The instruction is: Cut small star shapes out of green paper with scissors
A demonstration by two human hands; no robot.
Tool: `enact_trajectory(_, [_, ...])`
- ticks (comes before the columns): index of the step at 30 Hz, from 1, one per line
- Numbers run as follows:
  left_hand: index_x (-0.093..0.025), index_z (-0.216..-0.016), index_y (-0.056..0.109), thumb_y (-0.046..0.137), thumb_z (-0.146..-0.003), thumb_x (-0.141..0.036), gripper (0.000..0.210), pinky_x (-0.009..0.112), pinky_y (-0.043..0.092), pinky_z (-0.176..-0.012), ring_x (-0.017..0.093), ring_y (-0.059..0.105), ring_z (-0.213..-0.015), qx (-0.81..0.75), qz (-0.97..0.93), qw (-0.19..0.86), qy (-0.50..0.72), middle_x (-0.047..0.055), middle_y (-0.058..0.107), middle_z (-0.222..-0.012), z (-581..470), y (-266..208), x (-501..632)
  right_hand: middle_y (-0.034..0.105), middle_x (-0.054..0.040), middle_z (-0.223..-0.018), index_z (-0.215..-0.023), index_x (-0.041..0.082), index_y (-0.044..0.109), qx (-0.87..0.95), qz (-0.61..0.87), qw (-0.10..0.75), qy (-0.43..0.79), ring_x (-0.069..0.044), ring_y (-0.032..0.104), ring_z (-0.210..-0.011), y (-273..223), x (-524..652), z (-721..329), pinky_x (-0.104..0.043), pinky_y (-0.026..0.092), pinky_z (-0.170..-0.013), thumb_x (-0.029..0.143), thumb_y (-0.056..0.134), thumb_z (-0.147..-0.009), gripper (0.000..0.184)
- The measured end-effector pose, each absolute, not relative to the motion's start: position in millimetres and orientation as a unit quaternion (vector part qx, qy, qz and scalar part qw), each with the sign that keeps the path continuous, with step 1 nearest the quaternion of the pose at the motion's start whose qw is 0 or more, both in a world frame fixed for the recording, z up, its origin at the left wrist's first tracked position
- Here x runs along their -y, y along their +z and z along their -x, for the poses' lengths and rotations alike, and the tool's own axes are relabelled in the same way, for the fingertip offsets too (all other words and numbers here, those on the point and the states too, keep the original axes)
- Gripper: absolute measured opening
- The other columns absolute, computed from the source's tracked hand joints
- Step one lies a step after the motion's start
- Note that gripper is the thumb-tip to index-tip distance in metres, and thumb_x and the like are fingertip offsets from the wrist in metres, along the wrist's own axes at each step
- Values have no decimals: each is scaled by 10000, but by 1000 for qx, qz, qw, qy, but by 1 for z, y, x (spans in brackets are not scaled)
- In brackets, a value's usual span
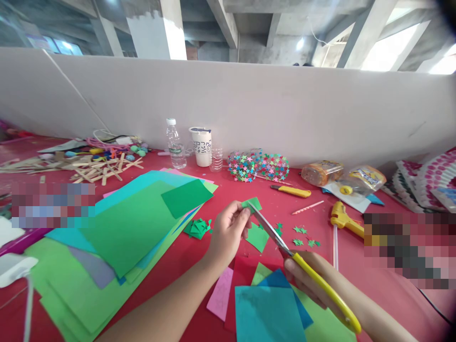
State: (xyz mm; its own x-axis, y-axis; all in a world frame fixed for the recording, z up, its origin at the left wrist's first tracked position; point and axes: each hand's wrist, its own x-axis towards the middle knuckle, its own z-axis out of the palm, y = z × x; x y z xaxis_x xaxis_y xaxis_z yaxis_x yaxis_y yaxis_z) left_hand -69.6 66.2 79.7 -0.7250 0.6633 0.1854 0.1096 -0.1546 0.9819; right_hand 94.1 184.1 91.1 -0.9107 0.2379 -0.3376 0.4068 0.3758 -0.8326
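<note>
My left hand (231,224) pinches a small piece of green paper (252,204) between thumb and fingers. A pair of scissors with yellow handles (313,275) is in my right hand (309,270), and its blades (267,225) reach up to the green piece. Whether the blades are parted there, I cannot tell. Beneath my hands a larger green paper piece (258,237) lies on the red table. Small green cut stars (298,242) are scattered to the right of the blades. Left of my left wrist sits a little heap of green scraps (198,228).
Stacked coloured sheets (131,223) cover the left side, with wooden sticks (103,168) behind. A water bottle (175,147), a white cup (202,148) and star-filled containers (258,165) stand along the partition. A yellow utility knife (291,191) and a glue gun (344,218) lie right.
</note>
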Motion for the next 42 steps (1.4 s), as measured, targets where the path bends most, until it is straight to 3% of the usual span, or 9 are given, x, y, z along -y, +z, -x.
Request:
enact_trajectory(18, [-186, -647, 461, 538, -818, -384, 273, 187, 336, -416, 65, 452, -421, -608, -291, 221, 705, -53, 500, -536, 71, 81, -66, 387, 44, -527, -597, 206, 414, -823, -243, 12, -514, -76, 334, -414, 83, -176, -92, -196, 261, -353, 805, 389, -703, 609])
enact_trajectory(26, [-184, -656, 455, 534, -824, -380, 270, 184, 341, -414, 64, 446, -424, -597, -295, 224, 712, -53, 497, -543, 72, 79, -67, 379, 48, -494, -578, 209, 370, -848, -218, 22, -483, -78, 320, -423, 87, -180, -89, -217, 229, -403, 781, 365, -743, 596])
enact_trajectory(31, [-186, -646, 454, 541, -816, -378, 271, 188, 333, -413, 65, 439, -410, -597, -289, 228, 713, -57, 489, -525, 71, 80, -67, 392, 45, -496, -561, 203, 365, -851, -215, 33, -477, -90, 340, -466, 82, -184, -88, -234, 232, -473, 716, 454, -763, 558])
enact_trajectory(42, [-181, -659, 503, 561, -785, -379, 241, 193, 348, -425, 79, 473, -435, -610, -290, 209, 708, -34, 543, -547, 76, 83, -65, 319, 61, -427, -563, 209, 378, -844, -208, 34, -493, -90, 286, -448, 84, -186, -87, -234, 201, -454, 763, 430, -734, 582])
